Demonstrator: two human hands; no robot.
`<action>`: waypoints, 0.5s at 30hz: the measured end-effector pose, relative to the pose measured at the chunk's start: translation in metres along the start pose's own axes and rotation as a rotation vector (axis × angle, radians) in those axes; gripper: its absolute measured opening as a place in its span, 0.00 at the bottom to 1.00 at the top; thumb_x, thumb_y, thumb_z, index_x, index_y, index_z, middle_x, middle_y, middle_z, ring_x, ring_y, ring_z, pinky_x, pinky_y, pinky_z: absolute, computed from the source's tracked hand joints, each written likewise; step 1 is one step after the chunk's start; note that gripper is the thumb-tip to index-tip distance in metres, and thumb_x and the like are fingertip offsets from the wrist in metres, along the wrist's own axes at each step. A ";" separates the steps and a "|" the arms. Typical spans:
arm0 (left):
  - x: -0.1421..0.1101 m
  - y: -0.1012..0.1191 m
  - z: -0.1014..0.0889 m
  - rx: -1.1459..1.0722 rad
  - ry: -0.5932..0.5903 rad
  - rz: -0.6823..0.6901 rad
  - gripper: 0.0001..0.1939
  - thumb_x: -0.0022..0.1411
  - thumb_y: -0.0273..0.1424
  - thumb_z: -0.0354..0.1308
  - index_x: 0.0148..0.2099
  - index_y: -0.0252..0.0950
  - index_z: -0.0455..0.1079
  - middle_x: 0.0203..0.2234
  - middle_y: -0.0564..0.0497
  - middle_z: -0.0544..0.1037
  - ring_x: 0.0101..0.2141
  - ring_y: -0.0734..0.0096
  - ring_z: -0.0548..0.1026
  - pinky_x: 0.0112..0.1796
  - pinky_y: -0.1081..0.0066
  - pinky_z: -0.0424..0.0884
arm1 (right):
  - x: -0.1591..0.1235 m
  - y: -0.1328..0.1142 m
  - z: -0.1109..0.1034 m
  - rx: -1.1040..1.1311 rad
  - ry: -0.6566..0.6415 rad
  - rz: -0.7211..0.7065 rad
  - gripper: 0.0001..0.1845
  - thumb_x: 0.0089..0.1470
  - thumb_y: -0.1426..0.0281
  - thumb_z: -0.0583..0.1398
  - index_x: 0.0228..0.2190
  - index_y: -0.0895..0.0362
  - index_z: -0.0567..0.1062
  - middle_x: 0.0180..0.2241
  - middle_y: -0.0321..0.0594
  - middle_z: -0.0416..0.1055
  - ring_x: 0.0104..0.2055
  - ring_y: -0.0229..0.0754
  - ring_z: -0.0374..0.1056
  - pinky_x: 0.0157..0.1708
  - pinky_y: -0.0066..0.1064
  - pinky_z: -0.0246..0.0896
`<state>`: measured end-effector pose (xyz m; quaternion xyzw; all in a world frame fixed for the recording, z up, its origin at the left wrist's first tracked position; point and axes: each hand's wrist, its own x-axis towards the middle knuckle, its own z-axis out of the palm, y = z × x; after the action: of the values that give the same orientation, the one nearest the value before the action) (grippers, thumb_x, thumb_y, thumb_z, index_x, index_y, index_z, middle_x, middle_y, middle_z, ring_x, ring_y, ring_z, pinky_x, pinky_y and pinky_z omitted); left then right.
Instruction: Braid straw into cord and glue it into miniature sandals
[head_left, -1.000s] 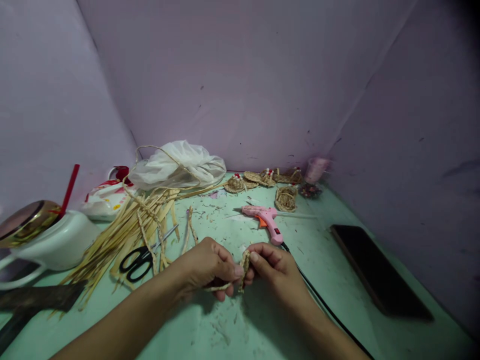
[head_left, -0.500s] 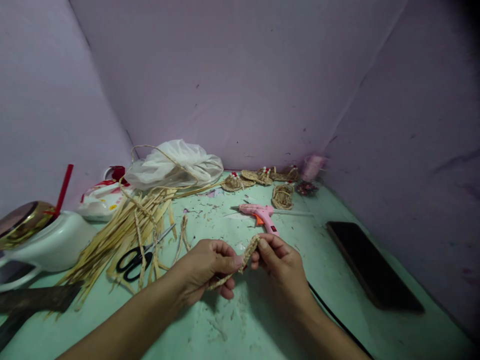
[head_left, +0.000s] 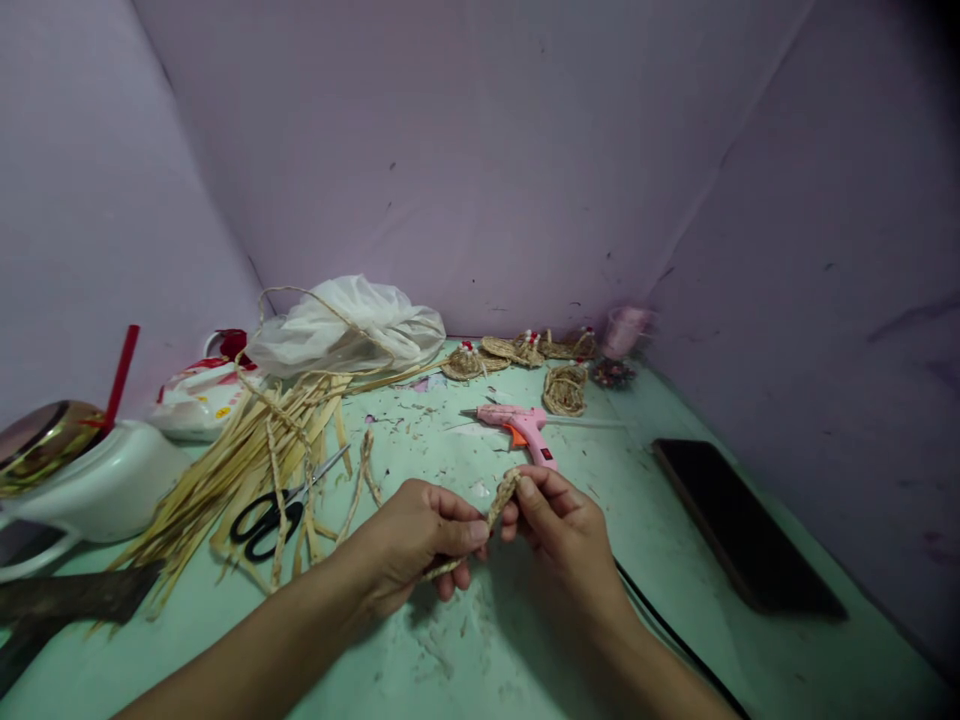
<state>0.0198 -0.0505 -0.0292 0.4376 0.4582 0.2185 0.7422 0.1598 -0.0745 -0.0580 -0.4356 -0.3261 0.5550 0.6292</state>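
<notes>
Between my hands is a braided straw cord, its end bent into a short upright piece. My left hand pinches the lower part between thumb and fingers, and a tail of cord runs out below the palm. My right hand grips the upper end with thumb and forefinger. Just beyond them lies a pink glue gun with an orange trigger, its black cable passing by my right forearm. Black-handled scissors rest left of my left hand among loose twisted cords.
Straw strips spread across the left side, near a white plastic bag. Several woven straw pieces with red and white beads sit by the back wall. A phone lies right; a white pitcher and dark blade are left.
My left hand has shifted slightly right along the cord, covering more of it and coming closer to my right hand. My right hand keeps nearly the same place.
</notes>
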 end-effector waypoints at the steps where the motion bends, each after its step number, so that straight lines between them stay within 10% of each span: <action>1: 0.000 0.000 0.001 0.002 0.009 0.007 0.13 0.38 0.35 0.64 0.22 0.28 0.69 0.15 0.52 0.69 0.12 0.81 0.63 0.11 0.80 0.56 | 0.000 0.000 0.000 0.000 0.000 0.000 0.14 0.41 0.62 0.65 0.26 0.59 0.73 0.15 0.32 0.68 0.17 0.33 0.63 0.19 0.25 0.59; 15: 0.007 -0.006 0.001 0.127 0.149 0.005 0.07 0.44 0.29 0.58 0.20 0.30 0.66 0.09 0.55 0.65 0.10 0.82 0.60 0.10 0.80 0.54 | 0.009 -0.014 -0.005 -0.290 0.010 0.022 0.20 0.36 0.58 0.67 0.27 0.62 0.78 0.20 0.40 0.71 0.23 0.39 0.66 0.17 0.27 0.62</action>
<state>0.0232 -0.0489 -0.0379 0.4675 0.5239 0.2226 0.6763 0.1715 -0.0665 -0.0475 -0.5283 -0.3950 0.5069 0.5549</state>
